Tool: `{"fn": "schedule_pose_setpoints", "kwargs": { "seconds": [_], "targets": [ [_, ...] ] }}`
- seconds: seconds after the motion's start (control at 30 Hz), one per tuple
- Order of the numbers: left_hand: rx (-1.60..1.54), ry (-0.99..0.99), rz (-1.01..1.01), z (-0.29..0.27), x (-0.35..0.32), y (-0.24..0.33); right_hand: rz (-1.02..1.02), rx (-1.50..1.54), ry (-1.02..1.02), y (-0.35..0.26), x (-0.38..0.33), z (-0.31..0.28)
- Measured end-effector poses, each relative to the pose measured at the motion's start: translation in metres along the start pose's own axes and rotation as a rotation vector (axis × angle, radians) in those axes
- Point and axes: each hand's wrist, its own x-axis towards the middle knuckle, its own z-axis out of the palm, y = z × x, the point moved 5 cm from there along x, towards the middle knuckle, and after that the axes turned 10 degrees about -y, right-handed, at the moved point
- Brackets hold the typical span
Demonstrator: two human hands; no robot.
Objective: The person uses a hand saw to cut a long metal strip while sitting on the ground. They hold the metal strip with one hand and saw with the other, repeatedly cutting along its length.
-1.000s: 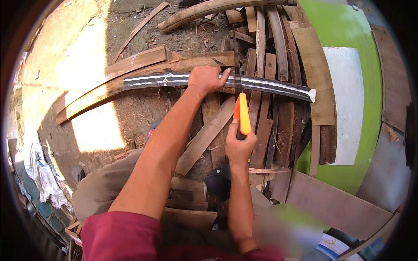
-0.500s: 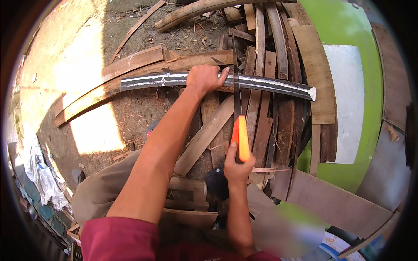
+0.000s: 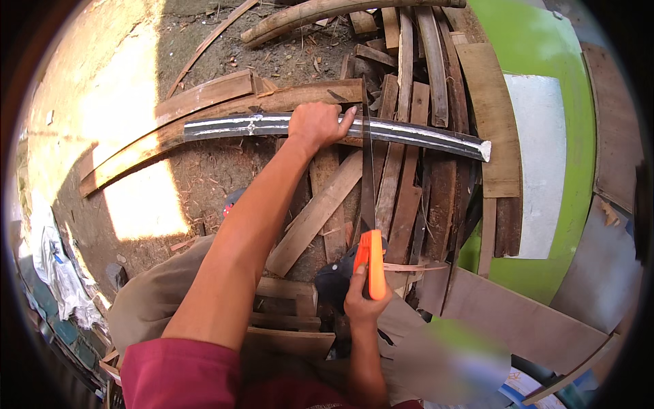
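Note:
My left hand (image 3: 315, 124) presses down on a long black strip of board (image 3: 415, 132) with white lines along it. Its fingers curl over the far edge, and the thumb points right, next to a saw blade. Under the strip runs a bare wooden plank (image 3: 286, 97), lying crosswise. My right hand (image 3: 364, 303) grips the orange handle of a handsaw (image 3: 370, 249) nearer my body. The blade points away from me and crosses the strip just right of my left thumb. Whether the teeth have cut in is too small to tell.
Several old wood pieces (image 3: 409, 198) lie heaped beneath and beyond the strip. A curved pole (image 3: 320, 17) lies at the far side. To the right are a green panel (image 3: 575, 143) and a white sheet (image 3: 538, 163). Crumpled pale plastic (image 3: 58, 266) lies at left.
My right hand has pulled the handsaw back toward my body, so its handle sits lower in the view. My left hand stays in place on the black strip.

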Motion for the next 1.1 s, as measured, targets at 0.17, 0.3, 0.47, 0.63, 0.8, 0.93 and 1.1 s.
{"fn": "schedule_pose_setpoints", "kwargs": {
  "seconds": [0.17,0.3,0.47,0.63,0.8,0.93,1.1],
  "targets": [
    [-0.024,0.0,-0.021,0.0,-0.01,0.004,-0.002,0.037,-0.044,-0.013,0.05,0.009],
    [-0.021,0.012,0.01,-0.012,0.001,0.014,-0.268,0.002,0.036,-0.013,0.128,0.056],
    [-0.026,0.013,-0.009,-0.003,-0.003,0.013,-0.108,0.136,0.07,-0.002,0.125,0.047],
    [0.013,-0.013,-0.02,-0.005,-0.003,0.005,-0.031,0.086,0.021,0.001,-0.004,0.008],
    [0.01,0.057,0.004,0.0,-0.007,0.005,0.059,-0.117,-0.097,0.006,-0.135,-0.087],
    [0.048,0.049,0.011,-0.004,-0.005,0.006,0.183,0.159,-0.001,-0.03,-0.099,-0.094],
    [0.018,-0.055,0.135,-0.004,-0.003,0.011,0.23,0.404,0.079,-0.036,-0.111,-0.064]
  ]
}}
